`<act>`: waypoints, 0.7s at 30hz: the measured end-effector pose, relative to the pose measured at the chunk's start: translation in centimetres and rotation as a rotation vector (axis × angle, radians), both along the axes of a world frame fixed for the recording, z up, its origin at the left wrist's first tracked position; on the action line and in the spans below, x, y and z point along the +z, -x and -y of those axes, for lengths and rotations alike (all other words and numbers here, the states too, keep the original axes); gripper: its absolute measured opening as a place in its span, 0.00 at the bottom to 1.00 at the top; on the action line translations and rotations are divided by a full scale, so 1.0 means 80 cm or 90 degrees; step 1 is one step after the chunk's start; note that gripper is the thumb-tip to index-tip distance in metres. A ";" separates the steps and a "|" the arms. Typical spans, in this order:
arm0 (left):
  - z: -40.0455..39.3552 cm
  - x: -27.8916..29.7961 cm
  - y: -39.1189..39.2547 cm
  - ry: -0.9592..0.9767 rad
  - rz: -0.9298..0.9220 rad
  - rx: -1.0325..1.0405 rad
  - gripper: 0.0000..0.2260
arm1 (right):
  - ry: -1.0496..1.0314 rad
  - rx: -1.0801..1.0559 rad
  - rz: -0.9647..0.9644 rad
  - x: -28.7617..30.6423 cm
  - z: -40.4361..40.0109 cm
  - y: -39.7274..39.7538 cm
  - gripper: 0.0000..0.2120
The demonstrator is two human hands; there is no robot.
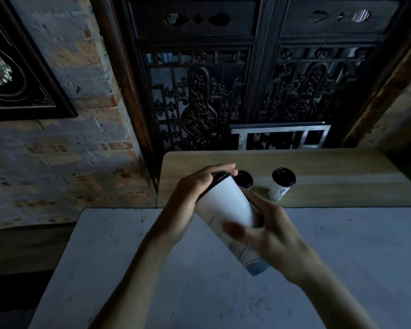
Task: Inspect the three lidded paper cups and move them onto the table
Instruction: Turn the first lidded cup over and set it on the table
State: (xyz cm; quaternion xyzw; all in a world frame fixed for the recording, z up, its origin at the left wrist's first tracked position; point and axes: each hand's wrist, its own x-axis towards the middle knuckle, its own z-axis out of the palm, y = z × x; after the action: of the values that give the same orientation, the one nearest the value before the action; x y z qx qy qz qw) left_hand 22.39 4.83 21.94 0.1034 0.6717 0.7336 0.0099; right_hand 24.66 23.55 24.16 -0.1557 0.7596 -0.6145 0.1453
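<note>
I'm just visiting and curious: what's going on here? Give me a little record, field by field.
setting: grey table in front, wooden shelf behind it, carved dark screen behind that
held cup: white paper cup with black lid, tilted, lid end up and away from the person
left hand: grips the lid end
right hand: holds the lower body, thumb blurred
other cups: two lidded cups upright on the wooden shelf, one partly hidden behind the held cup, one to its right
cups on grey table: none yet

Dim, old-style teahouse or café interior, suggested by weathered brick wall (64,148), dark carved wooden lattice screen (199,98), black-lidded white paper takeaway cups (280,184), pale wooden counter (330,167).
</note>
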 end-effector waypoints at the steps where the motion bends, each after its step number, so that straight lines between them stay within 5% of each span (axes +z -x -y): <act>1: 0.001 0.000 -0.001 -0.041 0.000 0.000 0.21 | 0.035 0.016 0.041 0.005 -0.001 0.001 0.22; 6: -0.002 0.002 0.001 -0.063 0.002 0.041 0.20 | 0.159 0.023 0.217 0.015 -0.002 -0.009 0.11; 11: -0.007 -0.003 0.009 -0.004 0.017 0.137 0.20 | -0.118 -0.026 -0.104 -0.016 0.000 -0.010 0.24; 14: -0.010 -0.006 0.007 0.004 0.033 0.118 0.22 | -0.195 -0.055 -0.178 -0.029 0.000 -0.016 0.29; 18: -0.008 -0.007 0.001 -0.055 0.033 0.095 0.22 | 0.100 -0.022 0.097 -0.016 0.000 -0.013 0.22; 21: -0.007 -0.006 -0.001 -0.066 0.033 0.086 0.22 | 0.195 -0.001 0.271 -0.013 -0.007 -0.013 0.24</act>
State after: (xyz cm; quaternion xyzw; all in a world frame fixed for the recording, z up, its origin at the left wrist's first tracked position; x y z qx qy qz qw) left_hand 22.44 5.42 21.46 0.0388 0.6377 0.7688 -0.0277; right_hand 25.69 24.08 23.15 -0.0425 0.6098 -0.7415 0.2765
